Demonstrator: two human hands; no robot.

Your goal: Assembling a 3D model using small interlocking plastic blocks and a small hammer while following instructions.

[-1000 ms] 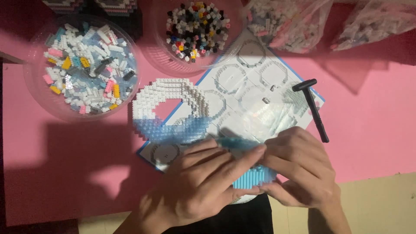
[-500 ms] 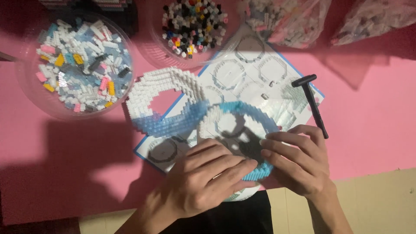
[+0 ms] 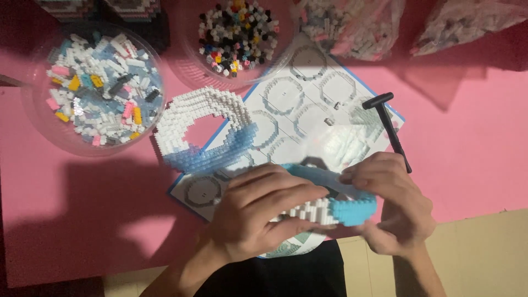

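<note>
My left hand [image 3: 258, 212] and my right hand [image 3: 393, 206] both grip a ring built of small blue and white bricks [image 3: 335, 206], held tilted above the near edge of an instruction sheet [image 3: 308, 118]. A second ring of white and pale blue bricks [image 3: 201, 129] lies on the pink tabletop [image 3: 82, 209], half on the sheet's left corner, apart from both hands. A black T-shaped tool [image 3: 389, 125] rests on the sheet's right side, just beyond my right fingers.
A clear bowl of mixed white, pink, yellow and blue bricks [image 3: 96, 88] stands at the far left. A second bowl of dark and coloured bricks [image 3: 236, 33] sits at the top middle. Plastic bags of bricks [image 3: 352, 25] lie at the top right.
I have lifted and tilted the blue and white ring toward me; it now shows its edge. The view has shifted slightly; the other ring and the tool stay put.
</note>
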